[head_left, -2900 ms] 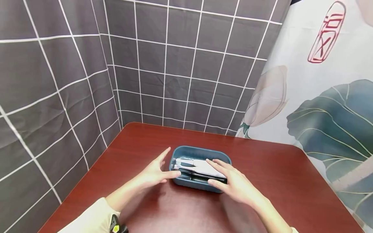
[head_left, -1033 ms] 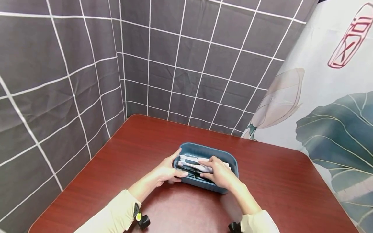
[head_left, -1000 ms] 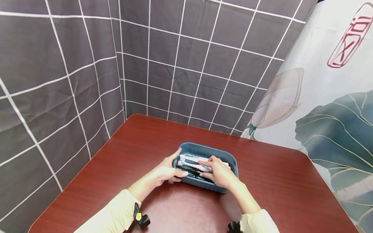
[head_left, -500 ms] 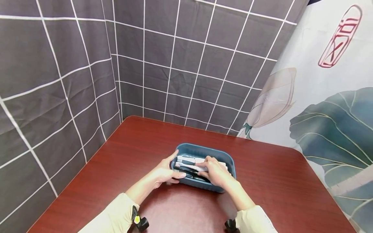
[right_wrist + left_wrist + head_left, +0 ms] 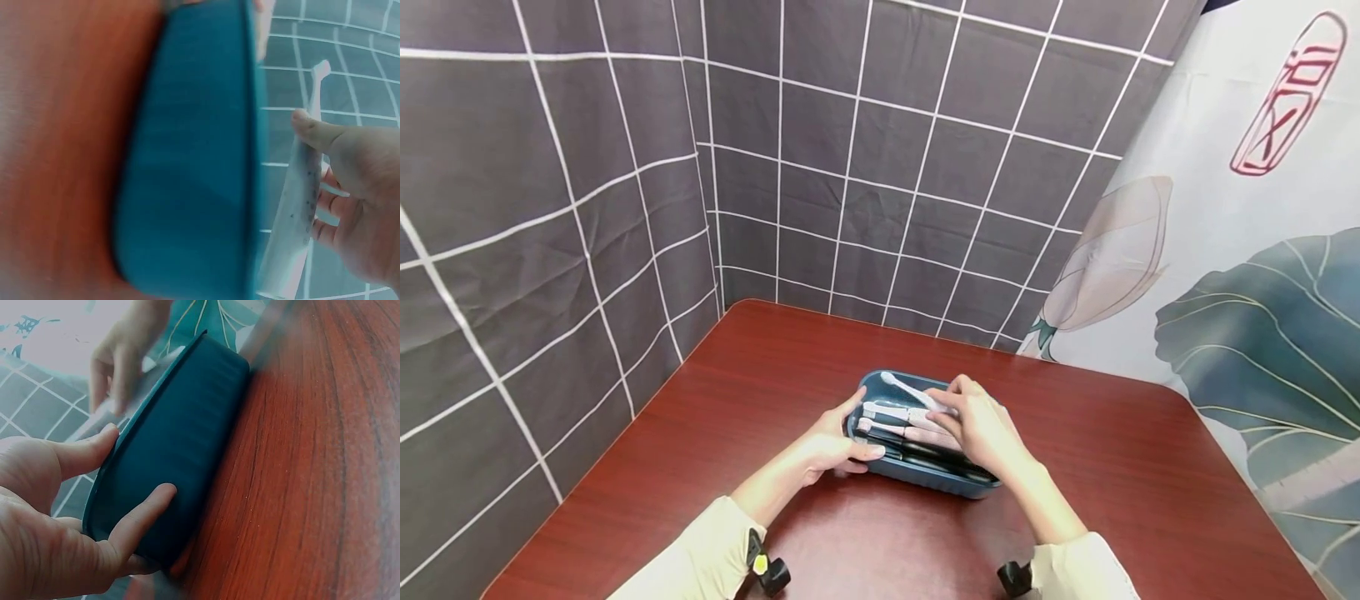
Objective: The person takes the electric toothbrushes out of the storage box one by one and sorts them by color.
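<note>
My right hand (image 5: 988, 425) pinches a white electric toothbrush (image 5: 912, 390) by its handle, raised above a blue plastic basket (image 5: 925, 478). In the right wrist view the thumb lies on one side of the white toothbrush (image 5: 292, 200), fingers on the other, with small dark marks along its handle. My left hand (image 5: 831, 443) grips the basket's left end; the left wrist view has its thumb at the rim and a finger against the outer wall (image 5: 181, 450). Inside lie another white toothbrush (image 5: 886, 411), a pinkish one (image 5: 917, 435) and black ones (image 5: 936, 458).
The basket stands on a reddish-brown wooden table (image 5: 790, 358). Dark grey cloth with a white grid (image 5: 880, 167) hangs behind and at the left. A white curtain with lotus prints (image 5: 1225, 333) hangs at the right. Each wrist carries a small black camera (image 5: 771, 575).
My right hand has gone from reaching in among the toothbrushes to lifting a white one out, its head now above the rest. Earlier, my left hand closed in on the basket's end and has stayed there.
</note>
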`<state>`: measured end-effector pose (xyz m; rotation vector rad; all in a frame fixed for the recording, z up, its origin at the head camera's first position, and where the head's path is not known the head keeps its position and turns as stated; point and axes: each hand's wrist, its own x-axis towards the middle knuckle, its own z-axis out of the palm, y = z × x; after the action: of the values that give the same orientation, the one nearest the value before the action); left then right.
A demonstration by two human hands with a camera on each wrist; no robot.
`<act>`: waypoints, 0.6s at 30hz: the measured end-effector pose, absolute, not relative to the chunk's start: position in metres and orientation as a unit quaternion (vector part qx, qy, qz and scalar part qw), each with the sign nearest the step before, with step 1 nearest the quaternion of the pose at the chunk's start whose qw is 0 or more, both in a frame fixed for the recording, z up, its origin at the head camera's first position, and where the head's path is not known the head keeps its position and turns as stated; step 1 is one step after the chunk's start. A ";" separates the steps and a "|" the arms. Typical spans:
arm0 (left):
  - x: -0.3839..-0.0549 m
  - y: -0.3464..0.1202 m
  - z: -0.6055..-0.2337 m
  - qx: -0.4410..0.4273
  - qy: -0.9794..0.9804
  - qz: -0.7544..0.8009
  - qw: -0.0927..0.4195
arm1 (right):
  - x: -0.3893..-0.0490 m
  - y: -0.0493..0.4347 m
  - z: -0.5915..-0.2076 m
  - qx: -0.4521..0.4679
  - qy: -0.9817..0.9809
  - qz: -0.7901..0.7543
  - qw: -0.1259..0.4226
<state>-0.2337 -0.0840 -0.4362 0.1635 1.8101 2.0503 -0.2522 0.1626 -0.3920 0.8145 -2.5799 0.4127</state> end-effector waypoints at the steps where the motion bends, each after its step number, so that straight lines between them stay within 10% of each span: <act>1: -0.234 -0.082 -0.437 0.059 0.648 0.733 0.201 | -0.252 0.166 -0.388 0.290 -0.922 0.152 0.208; 18: -0.233 -0.083 -0.440 0.052 0.649 0.728 0.212 | -0.232 0.197 -0.344 0.243 -0.909 0.200 0.272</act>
<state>-0.2326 -0.0833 -0.4399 0.1444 1.8034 2.0230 -0.2320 0.1973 -0.3439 0.6545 -2.4478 0.5386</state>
